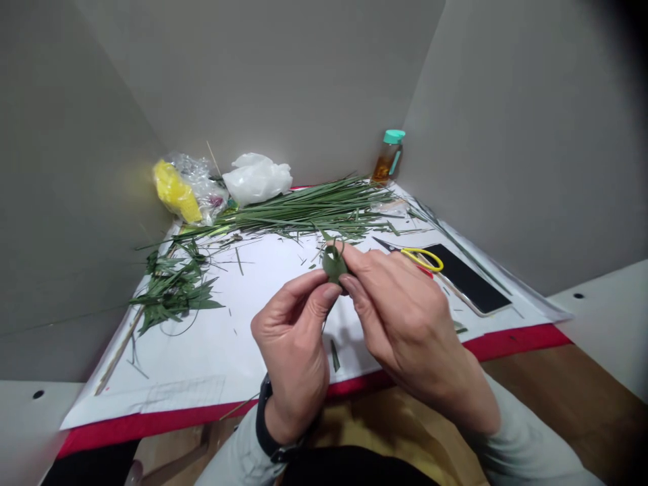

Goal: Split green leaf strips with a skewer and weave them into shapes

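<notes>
Both hands meet above the white sheet (202,364), pinching a small folded green leaf piece (333,262). My left hand (293,344) grips its lower edge between thumb and forefinger, fingers closed. My right hand (405,324) holds the piece from the right, its fingertips pressed on the fold. A thin leaf strip curls up from the top of the piece. A black band sits on my left wrist.
A long bundle of green leaf strips (308,206) lies across the back of the sheet. Cut leaf scraps (172,287) are piled at the left. Yellow-handled scissors (420,258) and a dark phone (468,278) lie right. Plastic bags (202,182) and a teal-capped bottle (389,156) stand behind.
</notes>
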A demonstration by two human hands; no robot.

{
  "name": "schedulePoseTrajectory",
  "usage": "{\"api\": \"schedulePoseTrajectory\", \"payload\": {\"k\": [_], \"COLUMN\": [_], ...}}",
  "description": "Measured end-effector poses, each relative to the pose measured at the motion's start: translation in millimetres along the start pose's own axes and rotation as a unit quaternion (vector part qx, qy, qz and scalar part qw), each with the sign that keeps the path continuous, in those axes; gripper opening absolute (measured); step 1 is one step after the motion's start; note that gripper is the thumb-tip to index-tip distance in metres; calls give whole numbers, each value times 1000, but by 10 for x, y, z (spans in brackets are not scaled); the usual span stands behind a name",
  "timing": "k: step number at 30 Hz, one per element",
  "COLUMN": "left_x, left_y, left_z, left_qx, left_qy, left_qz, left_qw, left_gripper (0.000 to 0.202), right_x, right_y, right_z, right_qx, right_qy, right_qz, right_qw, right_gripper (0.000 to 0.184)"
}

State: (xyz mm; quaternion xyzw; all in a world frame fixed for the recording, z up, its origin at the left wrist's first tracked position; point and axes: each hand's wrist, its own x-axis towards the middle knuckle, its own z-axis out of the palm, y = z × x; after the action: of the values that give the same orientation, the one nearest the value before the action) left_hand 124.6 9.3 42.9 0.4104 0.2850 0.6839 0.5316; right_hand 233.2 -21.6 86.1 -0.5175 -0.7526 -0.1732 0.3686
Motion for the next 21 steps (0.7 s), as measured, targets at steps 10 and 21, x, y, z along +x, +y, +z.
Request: {"api": "schedulePoseTrajectory", "payload": {"k": [10, 21], "left_x": [43, 93], "left_y": [-25, -10], "left_z": [35, 42], "left_qx": [-27, -73], "left_qy": [45, 69], "left_qz": [-14, -48], "left_qw": [999, 994], "left_gripper": [12, 12], "right_x": [-113, -228], "right_y": [-90, -55], "right_z": [140, 181], "right_qx": [72, 160], "right_qy": [101, 37], "right_qz": [88, 82], "right_qw": [988, 983], "right_gripper": [22, 26]}}
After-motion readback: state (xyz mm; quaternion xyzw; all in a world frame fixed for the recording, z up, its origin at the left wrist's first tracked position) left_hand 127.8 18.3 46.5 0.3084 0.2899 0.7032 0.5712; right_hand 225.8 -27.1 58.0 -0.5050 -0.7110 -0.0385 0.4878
